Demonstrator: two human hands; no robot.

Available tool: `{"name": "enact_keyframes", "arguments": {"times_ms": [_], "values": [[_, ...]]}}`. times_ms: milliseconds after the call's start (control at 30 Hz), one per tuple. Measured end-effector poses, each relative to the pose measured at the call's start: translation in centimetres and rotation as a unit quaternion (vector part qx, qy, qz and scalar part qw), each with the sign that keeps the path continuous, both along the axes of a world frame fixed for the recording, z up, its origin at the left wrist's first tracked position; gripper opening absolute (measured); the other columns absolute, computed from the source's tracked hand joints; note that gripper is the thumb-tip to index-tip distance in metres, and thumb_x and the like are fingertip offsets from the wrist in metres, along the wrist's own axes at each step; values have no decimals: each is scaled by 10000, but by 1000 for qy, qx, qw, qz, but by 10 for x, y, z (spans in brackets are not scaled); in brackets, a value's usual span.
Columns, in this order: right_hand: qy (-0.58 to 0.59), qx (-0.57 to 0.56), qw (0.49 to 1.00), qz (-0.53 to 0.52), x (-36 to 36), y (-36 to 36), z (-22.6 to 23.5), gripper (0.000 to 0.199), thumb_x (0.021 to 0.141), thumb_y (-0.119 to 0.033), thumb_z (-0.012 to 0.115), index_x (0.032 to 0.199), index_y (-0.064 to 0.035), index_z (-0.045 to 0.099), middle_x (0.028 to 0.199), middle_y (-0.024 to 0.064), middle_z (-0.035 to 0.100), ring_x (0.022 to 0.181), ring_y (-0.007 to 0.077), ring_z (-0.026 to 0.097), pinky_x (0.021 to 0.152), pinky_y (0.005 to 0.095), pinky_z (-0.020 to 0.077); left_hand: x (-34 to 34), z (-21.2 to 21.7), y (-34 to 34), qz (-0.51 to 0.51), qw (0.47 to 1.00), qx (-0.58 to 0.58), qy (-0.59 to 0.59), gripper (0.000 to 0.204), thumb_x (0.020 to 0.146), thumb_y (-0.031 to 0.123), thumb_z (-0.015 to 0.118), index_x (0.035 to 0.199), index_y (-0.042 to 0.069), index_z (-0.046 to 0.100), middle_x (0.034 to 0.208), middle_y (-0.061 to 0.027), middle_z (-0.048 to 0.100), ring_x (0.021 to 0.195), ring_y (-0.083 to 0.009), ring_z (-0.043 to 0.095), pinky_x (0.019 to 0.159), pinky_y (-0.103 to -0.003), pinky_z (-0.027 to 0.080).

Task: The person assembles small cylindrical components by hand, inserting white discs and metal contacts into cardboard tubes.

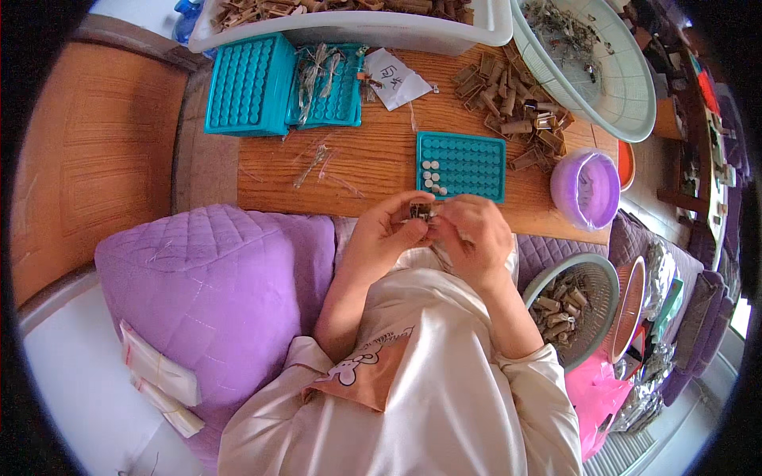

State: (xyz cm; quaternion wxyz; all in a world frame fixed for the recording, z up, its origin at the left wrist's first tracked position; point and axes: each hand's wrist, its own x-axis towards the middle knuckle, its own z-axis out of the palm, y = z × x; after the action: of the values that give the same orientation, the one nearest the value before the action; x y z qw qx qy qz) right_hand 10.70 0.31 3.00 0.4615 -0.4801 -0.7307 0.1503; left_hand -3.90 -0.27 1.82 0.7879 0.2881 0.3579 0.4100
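Observation:
Between both hands, just in front of the table's near edge, is a small dark brown rectangular plastic housing [421, 211] with an opening in its top. My left hand [387, 234] grips it between thumb and fingers. My right hand [476, 234] is closed at its right side, fingertips pinched together; whatever they pinch is too small to make out. Right behind my hands lies a teal tray [468, 163] with rows of round pockets. Several small silvery round pieces [429, 176] sit in its left part.
A pile of brown housings [508, 103] covers the table's far right, beside a pale green basket [635, 103]. Stacked teal trays [246, 83] and bundled wires [319, 71] stand far left. A purple bowl [559, 186] is at the right edge; below it, a basket of finished-looking pieces [609, 289].

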Motion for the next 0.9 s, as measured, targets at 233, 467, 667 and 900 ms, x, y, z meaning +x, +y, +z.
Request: {"name": "enact_keyframes", "arguments": {"times_ms": [233, 467, 667, 900], "values": [[-15, -68, 993, 94, 4, -1, 3, 213, 646, 23, 582, 842, -31, 522, 781, 86, 570, 740, 241, 566, 629, 316, 466, 1, 1, 1, -7, 999, -38, 30, 276, 811, 72, 484, 1074, 0, 444, 914, -78, 538, 790, -127, 553, 694, -242, 481], [-87, -149, 983, -62, 12, 4, -29, 255, 691, -43, 573, 940, -48, 520, 793, 97, 577, 734, 248, 550, 620, 319, 446, -3, -2, 0, 8, 997, -42, 61, 256, 802, 149, 499, 1015, 8, 484, 863, -99, 563, 721, -154, 578, 642, -242, 483], [-160, -170, 970, -65, 14, 5, -37, 183, 698, -52, 571, 879, -43, 546, 746, 90, 573, 692, 247, 541, 597, 318, 442, -1, -1, -1, -18, 997, -24, 64, 290, 792, 179, 530, 1015, 0, 485, 851, -111, 561, 716, -172, 582, 628, -254, 487], [212, -245, 945, -45, 16, -10, 2, 117, 657, 24, 602, 756, -25, 564, 734, 86, 569, 648, 206, 561, 533, 259, 446, 1, 2, -2, -49, 998, -24, 29, 316, 797, 139, 533, 1079, 17, 455, 899, -80, 559, 755, -140, 568, 657, -230, 469]]}}
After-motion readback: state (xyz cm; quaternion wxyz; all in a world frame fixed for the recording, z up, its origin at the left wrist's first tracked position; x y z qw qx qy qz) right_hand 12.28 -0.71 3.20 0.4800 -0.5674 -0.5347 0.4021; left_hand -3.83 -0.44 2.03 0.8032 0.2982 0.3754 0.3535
